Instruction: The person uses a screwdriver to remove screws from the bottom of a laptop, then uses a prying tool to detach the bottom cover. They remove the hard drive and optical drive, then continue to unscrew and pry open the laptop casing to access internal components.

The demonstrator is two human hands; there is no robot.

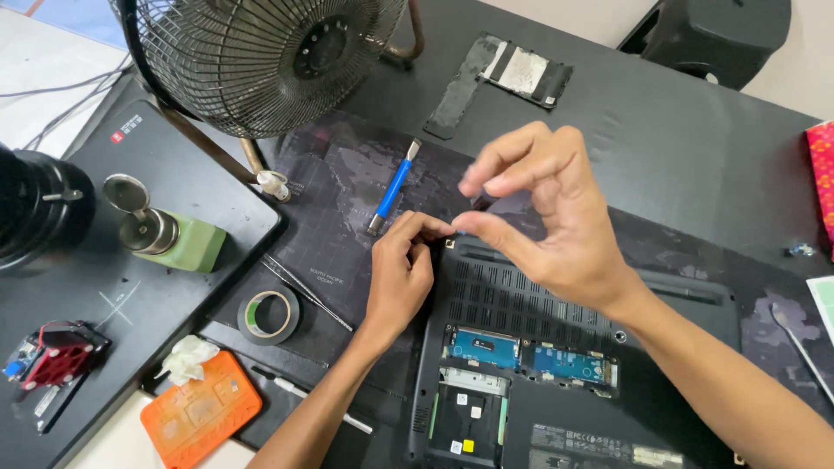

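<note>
An upturned black laptop (pixel 556 347) lies on the dark desk with its service cover off, showing two blue memory boards (pixel 483 346). My left hand (pixel 401 271) rests at the laptop's top left corner, fingers curled against the edge. My right hand (pixel 543 213) hovers just above that corner, thumb and forefinger pinched together on something too small to make out. A blue-handled pry tool (pixel 393 188) lies on the mat just left of my hands.
A black fan (pixel 261 61) stands at the back left. Left of the laptop sit a tape roll (pixel 269 316), a green pump bottle (pixel 165 233), an orange pad (pixel 200 415) and thin tweezers (pixel 306 293). A removed black cover strip (pixel 499 78) lies at the back.
</note>
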